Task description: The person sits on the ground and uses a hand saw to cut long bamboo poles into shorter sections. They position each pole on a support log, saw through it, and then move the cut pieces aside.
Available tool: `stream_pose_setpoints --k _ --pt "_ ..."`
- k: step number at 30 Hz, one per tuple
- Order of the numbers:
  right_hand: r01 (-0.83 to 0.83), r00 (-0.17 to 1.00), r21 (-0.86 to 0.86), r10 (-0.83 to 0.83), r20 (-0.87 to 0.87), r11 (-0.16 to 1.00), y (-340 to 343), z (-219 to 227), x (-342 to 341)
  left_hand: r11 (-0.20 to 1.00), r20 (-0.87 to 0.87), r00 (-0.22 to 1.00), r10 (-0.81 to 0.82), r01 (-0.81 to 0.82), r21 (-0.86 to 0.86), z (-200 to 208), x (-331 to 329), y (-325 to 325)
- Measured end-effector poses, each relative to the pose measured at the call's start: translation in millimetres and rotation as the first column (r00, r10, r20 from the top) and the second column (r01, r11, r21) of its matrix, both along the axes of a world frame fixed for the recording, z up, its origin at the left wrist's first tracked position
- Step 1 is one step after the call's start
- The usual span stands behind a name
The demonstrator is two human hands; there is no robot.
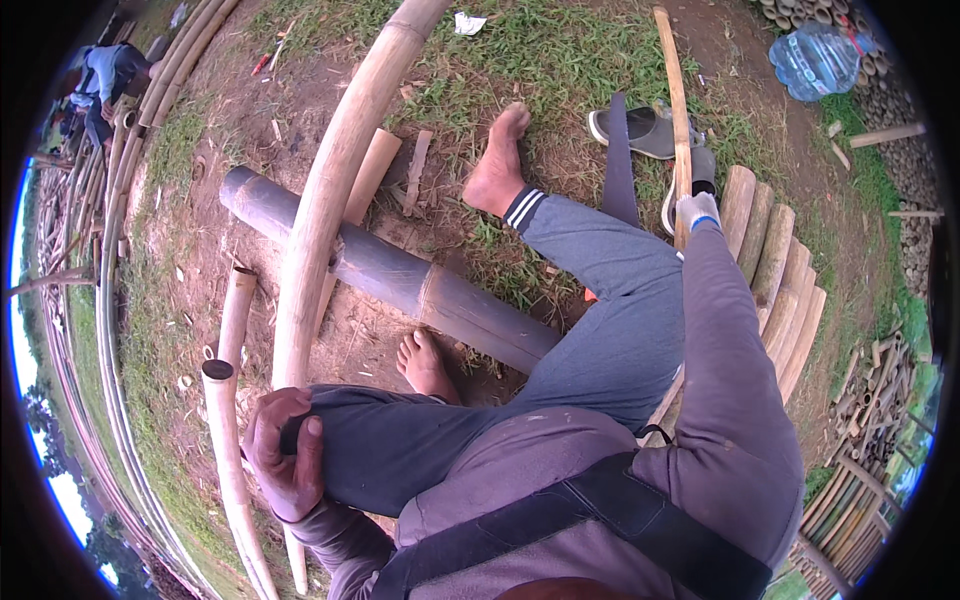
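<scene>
Bare and curled, my left hand [283, 455] is at my left knee, beside a long pale bamboo pole [325, 190]. Something dark shows between its thumb and fingers; I cannot tell whether it is trouser cloth or an object. My right hand [698, 209], in a white glove with a blue cuff, is closed around the lower part of a long split bamboo strip [674, 100]. That strip points away from me past my right knee. A thick dark bamboo trunk [390, 275] lies crosswise under the pale pole, between my legs.
Cut bamboo pieces [770, 245] are lined up at my right. A dark saw blade [620, 160] and grey shoes [650, 133] lie beyond my right leg. A blue water jug [818, 60] stands far right. Bamboo poles [108, 260] line the left, where another person [100, 80] bends over.
</scene>
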State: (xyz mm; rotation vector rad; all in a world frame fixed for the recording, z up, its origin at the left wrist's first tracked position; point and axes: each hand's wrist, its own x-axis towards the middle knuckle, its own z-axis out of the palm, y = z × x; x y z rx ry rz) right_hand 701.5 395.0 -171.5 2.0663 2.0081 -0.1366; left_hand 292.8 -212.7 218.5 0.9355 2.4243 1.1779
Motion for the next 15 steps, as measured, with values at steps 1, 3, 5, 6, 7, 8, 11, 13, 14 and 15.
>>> stream_pose_setpoints --k 1,3,5,6,7,8,11,13,14,15 --pt "-0.053 0.994 -0.076 0.06 0.087 0.996 55 -19 72 0.998 0.053 0.998 -0.041 0.039 0.049 -14 -29 -18" --pt "-0.342 0.935 -0.045 0.345 0.078 0.938 23 -30 19 0.999 -0.009 0.999 -0.039 0.039 -0.014 -1 -9 -7" --pt "0.054 0.9 0.07 -0.018 -0.435 0.996 -9 11 -16 0.997 -0.052 0.996 -0.068 0.066 -0.031 2 -4 2" --pt "0.028 0.892 0.108 0.023 -0.452 0.994 -13 39 -38 0.998 -0.048 0.997 -0.061 0.06 -0.022 3 -4 -1" --pt "0.05 0.888 0.188 0.043 -0.458 0.981 -12 62 -44 0.997 -0.036 0.996 -0.08 0.08 0.003 2 -10 -2" --pt "0.07 0.884 0.272 0.067 -0.463 0.96 -8 81 -49 0.995 -0.025 0.995 -0.097 0.097 0.033 1 -13 -5" --pt "-0.015 0.724 0.304 0.22 -0.653 0.953 15 117 -67 0.981 0.07 0.984 -0.164 0.155 0.117 2 -24 -8" --pt "-0.011 0.384 0.066 0.065 -0.921 0.998 8 162 -108 0.953 0.041 0.953 -0.299 0.296 0.056 9 -40 -1" --pt "-0.061 0.166 -0.149 -0.137 -0.977 0.987 -38 203 -165 0.937 0.012 0.937 -0.349 0.349 0.033 10 -47 6" --pt "-0.14 -0.107 -0.266 -0.282 -0.953 0.954 -74 226 -196 0.906 -0.013 0.907 -0.422 0.422 0.021 6 -56 20"
